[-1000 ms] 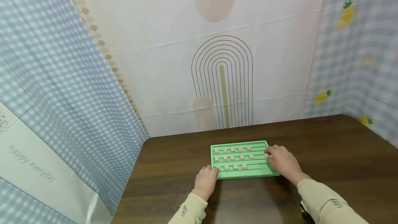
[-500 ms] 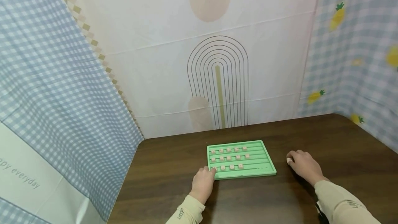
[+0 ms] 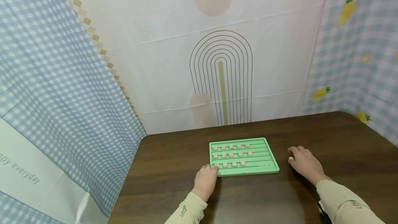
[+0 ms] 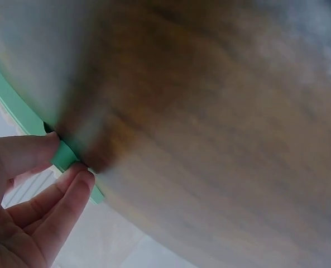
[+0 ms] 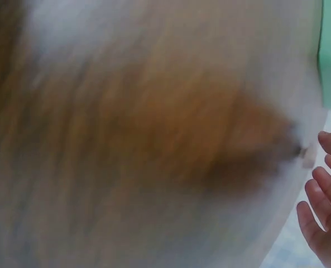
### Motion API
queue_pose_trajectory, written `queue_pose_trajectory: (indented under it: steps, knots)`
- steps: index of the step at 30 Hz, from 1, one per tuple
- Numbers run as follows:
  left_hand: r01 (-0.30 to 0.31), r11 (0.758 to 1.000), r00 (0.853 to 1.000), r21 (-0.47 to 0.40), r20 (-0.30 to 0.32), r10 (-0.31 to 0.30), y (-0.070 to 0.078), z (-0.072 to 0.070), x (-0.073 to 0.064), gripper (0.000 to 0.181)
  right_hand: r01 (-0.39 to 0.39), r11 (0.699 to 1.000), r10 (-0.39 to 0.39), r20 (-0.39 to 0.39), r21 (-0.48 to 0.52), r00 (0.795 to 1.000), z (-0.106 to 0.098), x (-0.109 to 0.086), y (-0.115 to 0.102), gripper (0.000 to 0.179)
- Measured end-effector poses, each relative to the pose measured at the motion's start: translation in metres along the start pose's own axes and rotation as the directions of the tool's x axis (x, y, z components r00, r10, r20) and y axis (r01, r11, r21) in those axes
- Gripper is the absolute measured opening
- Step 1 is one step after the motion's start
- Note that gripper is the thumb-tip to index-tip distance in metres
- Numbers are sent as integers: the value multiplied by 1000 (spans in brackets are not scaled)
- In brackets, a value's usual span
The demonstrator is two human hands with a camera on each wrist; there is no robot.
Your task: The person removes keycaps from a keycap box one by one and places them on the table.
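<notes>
A light-green grooved board lies on the dark wooden table, bearing rows of small cream tiles with marks too small to read. My left hand pinches its near left corner; in the left wrist view the thumb and fingers grip the green edge. To the right of the board, my right hand is low over the table beside one small cream tile. In the right wrist view its fingers are spread and relaxed, and the tile sits just beyond the fingertips, seemingly apart from them.
The dark wooden table extends around the board, with rounded far corners. Behind it hangs a pale printed cloth. Blue checked cloths enclose the left and right sides.
My right hand has moved off the board's right edge to the table on the right, a cream tile going with it. My left hand stays at the board's corner. The head view shifted slightly.
</notes>
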State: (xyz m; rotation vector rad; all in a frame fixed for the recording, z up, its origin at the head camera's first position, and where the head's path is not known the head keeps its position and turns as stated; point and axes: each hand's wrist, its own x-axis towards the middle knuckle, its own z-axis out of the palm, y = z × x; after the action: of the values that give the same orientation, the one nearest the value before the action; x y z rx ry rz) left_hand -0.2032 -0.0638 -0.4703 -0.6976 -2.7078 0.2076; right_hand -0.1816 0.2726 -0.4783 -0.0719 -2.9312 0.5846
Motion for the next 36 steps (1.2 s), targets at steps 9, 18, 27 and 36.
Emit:
queue_pose_trajectory:
  steps: [9, 18, 27, 36]
  knots:
    - [32, 999, 999, -3, 16, -32, 2, -1, -1, 20, 138, 990, -136, -56, 30, 989, 9, 13, -55, 26]
    - [25, 999, 1000, -32, -11, -25, 0, 0, 0, 15, 216, 975, -218, 31, 56, 975, 30, 18, -105, 20]
    - [42, 998, 999, -51, 7, -42, 2, -1, 2, 12, 236, 971, -235, 40, -23, 971, 48, 15, -126, 16]
    - [66, 997, 998, -45, 2, -66, 2, 2, 3, 11, 265, 960, -268, -27, -86, 963, 57, 19, -127, 12]
